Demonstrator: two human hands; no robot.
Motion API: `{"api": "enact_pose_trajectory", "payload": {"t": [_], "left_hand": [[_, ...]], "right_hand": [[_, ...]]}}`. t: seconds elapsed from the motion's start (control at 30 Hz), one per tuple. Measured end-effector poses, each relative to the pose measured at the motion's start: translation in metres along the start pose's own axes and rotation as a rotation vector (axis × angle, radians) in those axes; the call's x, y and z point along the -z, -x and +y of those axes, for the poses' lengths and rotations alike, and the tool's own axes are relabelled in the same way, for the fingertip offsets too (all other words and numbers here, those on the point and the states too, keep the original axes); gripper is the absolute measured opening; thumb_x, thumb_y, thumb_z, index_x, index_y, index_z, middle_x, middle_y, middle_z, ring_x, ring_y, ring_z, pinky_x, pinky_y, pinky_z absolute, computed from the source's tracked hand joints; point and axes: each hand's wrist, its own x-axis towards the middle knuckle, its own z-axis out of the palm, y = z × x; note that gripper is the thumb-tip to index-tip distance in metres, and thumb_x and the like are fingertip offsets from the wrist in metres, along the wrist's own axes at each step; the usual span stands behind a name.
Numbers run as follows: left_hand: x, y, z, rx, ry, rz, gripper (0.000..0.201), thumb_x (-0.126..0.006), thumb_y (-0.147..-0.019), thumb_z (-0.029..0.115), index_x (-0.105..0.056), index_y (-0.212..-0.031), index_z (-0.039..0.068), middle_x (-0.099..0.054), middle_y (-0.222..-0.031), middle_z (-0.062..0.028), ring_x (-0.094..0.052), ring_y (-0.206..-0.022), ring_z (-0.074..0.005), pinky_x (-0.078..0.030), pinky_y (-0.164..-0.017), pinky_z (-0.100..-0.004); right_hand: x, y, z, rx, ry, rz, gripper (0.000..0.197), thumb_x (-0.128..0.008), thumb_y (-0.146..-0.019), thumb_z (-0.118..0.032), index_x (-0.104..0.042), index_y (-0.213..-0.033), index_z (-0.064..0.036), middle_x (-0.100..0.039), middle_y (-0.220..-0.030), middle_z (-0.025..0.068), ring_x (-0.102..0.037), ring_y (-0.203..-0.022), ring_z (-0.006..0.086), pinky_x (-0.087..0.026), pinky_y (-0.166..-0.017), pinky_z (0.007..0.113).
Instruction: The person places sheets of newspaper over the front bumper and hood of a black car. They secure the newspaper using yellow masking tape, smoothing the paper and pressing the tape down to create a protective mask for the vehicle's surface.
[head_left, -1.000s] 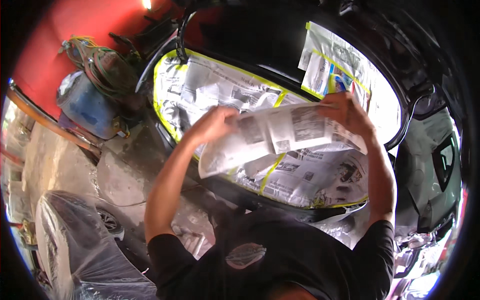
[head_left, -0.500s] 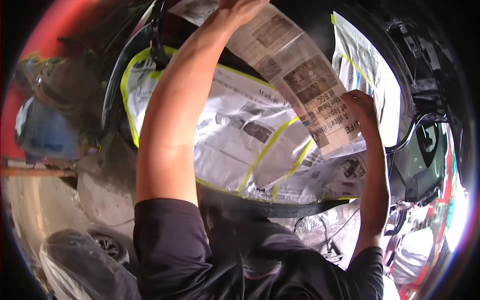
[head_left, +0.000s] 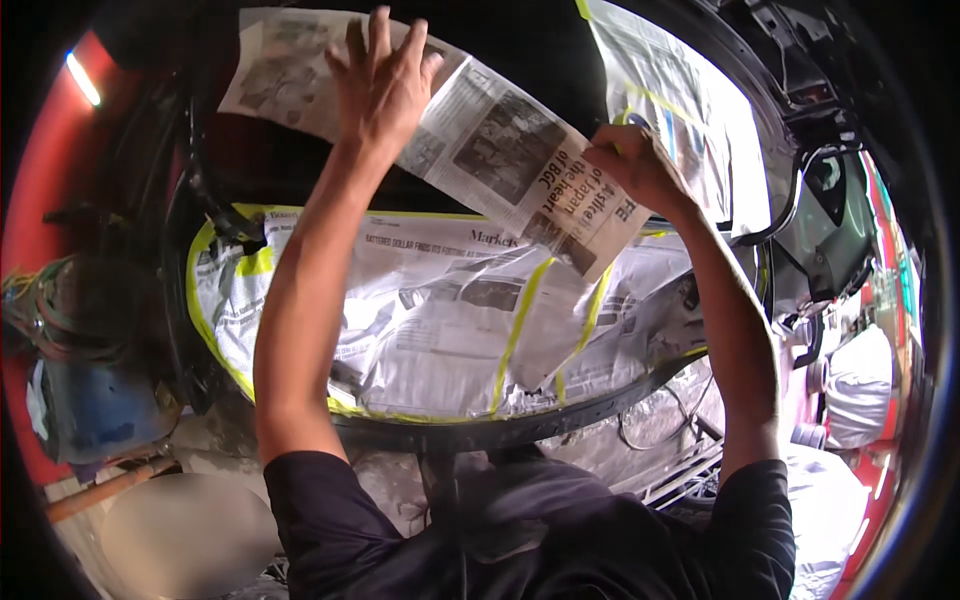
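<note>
A long newspaper sheet stretches slantwise across a dark opening in a vehicle body. My left hand lies flat against its left half, fingers spread and pointing up. At the sheet's right end my right hand has its fingers curled closed on the upper edge. The sheet's lower right corner overlaps a newspaper-covered panel just below. Yellow-green masking tape borders that panel, and two strips of it run across the paper. Further newspaper masking hangs at the upper right.
A dark curved body edge runs below the covered panel. Coiled hoses and a blue container are at the left. A black cable loops at the right, near a white-covered object.
My left hand has gone from gripping the sheet's upper end to lying spread on it. The sheet has swung flatter, its left end lower. My right hand still holds the right end.
</note>
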Motion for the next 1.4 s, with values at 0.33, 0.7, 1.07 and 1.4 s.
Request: {"api": "enact_pose_trajectory", "payload": {"t": [0.33,0.7,1.07,1.4], "left_hand": [[0.015,0.007,-0.014,0.038,0.279,-0.187,0.037,-0.066,-0.099,0.031,-0.070,-0.129,0.010,-0.065,-0.131,-0.0172,-0.064,-0.117,-0.0373,-0.053,-0.100,-0.0504],[0.060,0.042,0.064,0.494,1.374,-0.427,0.025,-0.062,-0.101,0.009,-0.070,-0.122,-0.003,-0.074,-0.110,-0.0124,-0.074,-0.092,-0.0197,-0.059,-0.079,-0.0296],[0.032,0.026,0.010,0.610,1.322,-0.307,0.022,-0.064,-0.103,0.011,-0.073,-0.121,0.002,-0.075,-0.111,-0.0076,-0.070,-0.099,-0.0124,-0.060,-0.078,-0.0264],[0.037,0.025,0.003,0.471,1.599,-0.417,0.025,-0.074,-0.096,0.012,-0.074,-0.119,0.001,-0.076,-0.101,-0.0060,-0.071,-0.094,-0.0116,-0.058,-0.087,-0.0252]], "right_hand": [[0.001,0.049,-0.075,0.147,-0.566,0.232,0.046,-0.058,-0.097,-0.010,-0.051,-0.142,-0.0112,-0.062,-0.090,0.0090,-0.061,-0.079,0.0185,-0.049,-0.075,0.034],[-0.048,0.026,-0.064,0.116,-1.069,0.035,0.072,-0.060,-0.080,-0.012,-0.040,-0.149,-0.0080,-0.059,-0.085,0.0025,-0.050,-0.074,0.0100,-0.042,-0.071,0.027],[-0.095,-0.018,-0.085,0.716,0.041,0.395,0.044,-0.069,-0.078,-0.001,-0.061,-0.121,-0.0065,-0.066,-0.120,0.0116,-0.063,-0.113,0.0299,-0.046,-0.097,0.045],[-0.076,-0.031,-0.095,0.584,-0.118,0.163,0.036,-0.052,-0.088,0.002,-0.062,-0.121,-0.0083,-0.064,-0.088,0.0043,-0.065,-0.088,0.0232,-0.045,-0.090,0.041]]}}
